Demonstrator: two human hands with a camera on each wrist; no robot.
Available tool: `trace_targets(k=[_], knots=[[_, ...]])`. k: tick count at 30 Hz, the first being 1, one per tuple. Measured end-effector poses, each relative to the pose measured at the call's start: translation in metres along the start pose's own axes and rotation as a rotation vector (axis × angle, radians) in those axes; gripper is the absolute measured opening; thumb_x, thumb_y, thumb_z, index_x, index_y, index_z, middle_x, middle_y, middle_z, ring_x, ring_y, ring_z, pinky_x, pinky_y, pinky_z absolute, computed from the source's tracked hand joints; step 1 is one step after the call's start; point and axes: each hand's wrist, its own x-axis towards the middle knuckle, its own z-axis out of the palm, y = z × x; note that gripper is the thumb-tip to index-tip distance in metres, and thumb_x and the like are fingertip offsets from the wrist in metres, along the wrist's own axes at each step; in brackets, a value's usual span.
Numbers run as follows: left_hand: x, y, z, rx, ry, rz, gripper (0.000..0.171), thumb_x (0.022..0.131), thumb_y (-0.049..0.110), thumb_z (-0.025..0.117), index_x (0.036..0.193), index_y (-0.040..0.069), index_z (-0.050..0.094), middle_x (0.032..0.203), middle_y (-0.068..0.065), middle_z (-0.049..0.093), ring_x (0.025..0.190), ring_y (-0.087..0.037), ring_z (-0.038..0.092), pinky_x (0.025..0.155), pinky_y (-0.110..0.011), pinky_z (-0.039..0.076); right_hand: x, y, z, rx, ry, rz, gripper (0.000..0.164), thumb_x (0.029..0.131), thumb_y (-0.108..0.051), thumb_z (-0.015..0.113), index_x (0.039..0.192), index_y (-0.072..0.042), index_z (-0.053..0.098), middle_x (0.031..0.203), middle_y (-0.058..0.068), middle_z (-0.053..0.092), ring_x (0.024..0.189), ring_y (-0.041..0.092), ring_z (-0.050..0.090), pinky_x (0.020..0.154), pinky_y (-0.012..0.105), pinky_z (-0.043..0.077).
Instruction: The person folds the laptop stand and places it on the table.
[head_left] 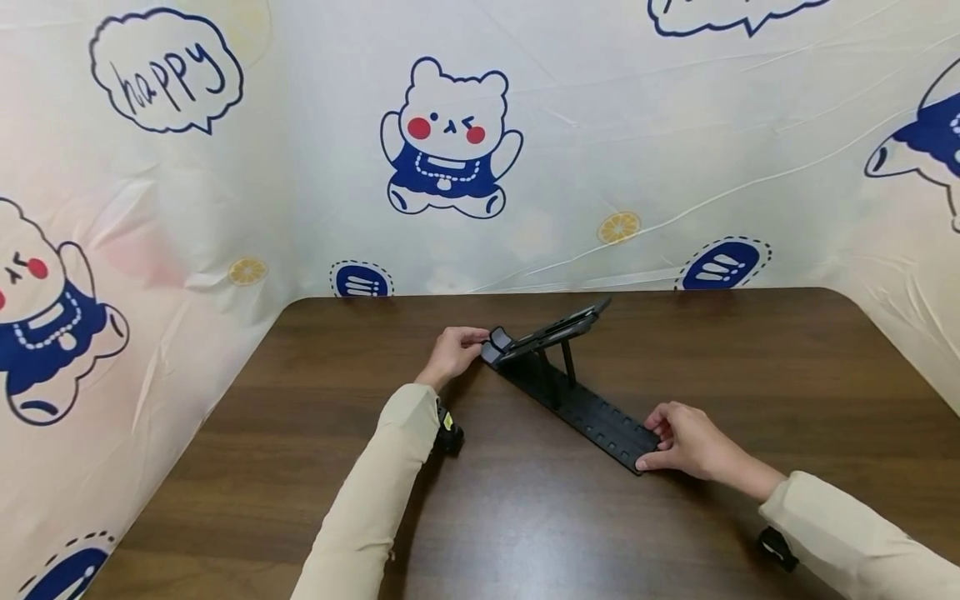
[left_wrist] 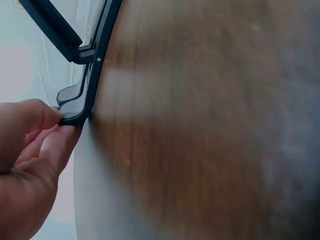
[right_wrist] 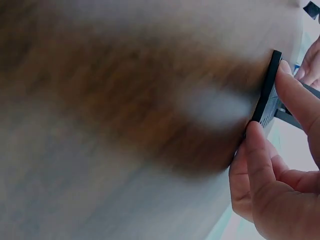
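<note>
Holding the stand (head_left: 600, 417) by both ends looks to me like the step I am on. It sits between my two hands, near the middle of the table (head_left: 247, 467), and it runs on a slant, one end farther back and one end nearer the front. My left hand (head_left: 453, 354) has a small pinch on the back end, right by the grey lip (head_left: 498, 337), with the thumb on it. My right hand (head_left: 693, 442) has the front end between thumb and fingers, so that grip is a bit wider. The top (head_left: 551, 332) tilts up on thin legs (head_left: 567, 362), and no hand touches it. I can't tell if the bottom (head_left: 570, 404) lies flat on the table or hangs just above it.

My guess is that this is a time for turning the stand or setting it straight. For that, the next move calls for both hands going together, slow and level. If one end gets pushed more than the other, I think the top could wobble. Both pinches should let go only once the bottom is flat.
</note>
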Motion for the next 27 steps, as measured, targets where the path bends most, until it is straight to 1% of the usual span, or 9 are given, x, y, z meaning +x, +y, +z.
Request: trace_targets(k=[6, 9, 13, 15, 17, 22, 24, 27], knots=[[0.005, 0.001, 0.005, 0.025, 0.018, 0.003, 0.025, 0.086, 0.000, 0.052, 0.109, 0.001, 0.062, 0.110, -0.013, 0.060, 0.099, -0.023, 0.055, 0.084, -0.034, 0.044, -0.002, -0.005, 0.002, -0.009, 0.003, -0.029, 0.043, 0.058, -0.022, 0.082, 0.083, 0.003, 0.057, 0.072, 0.003, 0.053, 0.062, 0.010, 0.050, 0.055, 0.021, 0.046], [0.008, 0.002, 0.007, 0.033, 0.023, -0.008, 0.024, 0.087, 0.002, 0.053, 0.110, 0.001, 0.061, 0.111, -0.013, 0.059, 0.101, -0.024, 0.054, 0.086, -0.035, 0.043, -0.003, -0.006, 0.003, -0.006, 0.004, -0.047, 0.040, 0.059, -0.022, 0.082, 0.081, 0.002, 0.058, 0.071, 0.001, 0.053, 0.062, 0.009, 0.049, 0.054, 0.021, 0.045], [0.012, 0.002, 0.010, 0.022, 0.031, -0.028, 0.024, 0.087, 0.005, 0.054, 0.110, 0.002, 0.062, 0.111, -0.013, 0.059, 0.103, -0.023, 0.052, 0.087, -0.035, 0.042, -0.005, -0.008, 0.004, -0.007, 0.006, -0.066, 0.037, 0.059, -0.021, 0.082, 0.078, 0.000, 0.058, 0.068, -0.001, 0.053, 0.061, 0.007, 0.048, 0.054, 0.020, 0.044], [0.014, 0.002, 0.011, 0.010, 0.043, -0.037, 0.023, 0.087, 0.005, 0.054, 0.109, 0.003, 0.063, 0.110, -0.013, 0.059, 0.102, -0.023, 0.053, 0.086, -0.034, 0.043, -0.005, -0.008, 0.004, -0.005, 0.008, -0.075, 0.035, 0.060, -0.021, 0.081, 0.077, -0.001, 0.059, 0.067, -0.002, 0.053, 0.061, 0.006, 0.047, 0.054, 0.021, 0.044], [0.015, 0.002, 0.012, -0.004, 0.055, -0.045, 0.023, 0.087, 0.006, 0.055, 0.108, 0.003, 0.063, 0.108, -0.013, 0.060, 0.098, -0.022, 0.055, 0.082, -0.033, 0.045, -0.005, -0.009, 0.004, 0.004, 0.005, -0.080, 0.032, 0.060, -0.020, 0.081, 0.077, -0.002, 0.059, 0.066, -0.003, 0.054, 0.060, 0.005, 0.048, 0.054, 0.020, 0.045], [0.016, 0.001, 0.014, -0.047, 0.076, -0.098, 0.020, 0.086, 0.006, 0.056, 0.104, 0.004, 0.065, 0.104, -0.013, 0.061, 0.085, -0.019, 0.061, 0.072, -0.028, 0.049, -0.006, -0.010, 0.007, 0.051, -0.012, -0.084, 0.028, 0.062, -0.018, 0.080, 0.076, -0.003, 0.061, 0.067, -0.003, 0.057, 0.060, 0.003, 0.050, 0.054, 0.020, 0.046], [0.017, 0.003, 0.016, -0.031, 0.090, -0.111, 0.020, 0.086, 0.007, 0.056, 0.103, 0.005, 0.066, 0.103, -0.012, 0.061, 0.085, -0.019, 0.060, 0.073, -0.028, 0.049, -0.007, -0.009, 0.009, 0.067, -0.012, -0.090, 0.027, 0.062, -0.016, 0.080, 0.076, -0.003, 0.061, 0.067, -0.003, 0.057, 0.060, 0.003, 0.050, 0.054, 0.020, 0.046], [0.017, 0.006, 0.017, 0.010, 0.118, -0.117, 0.019, 0.086, 0.008, 0.057, 0.101, 0.006, 0.067, 0.104, -0.011, 0.062, 0.092, -0.020, 0.056, 0.078, -0.031, 0.047, -0.008, -0.011, 0.013, 0.106, -0.014, -0.092, 0.025, 0.063, -0.014, 0.079, 0.076, -0.002, 0.061, 0.067, -0.002, 0.058, 0.060, 0.003, 0.052, 0.054, 0.020, 0.047]])
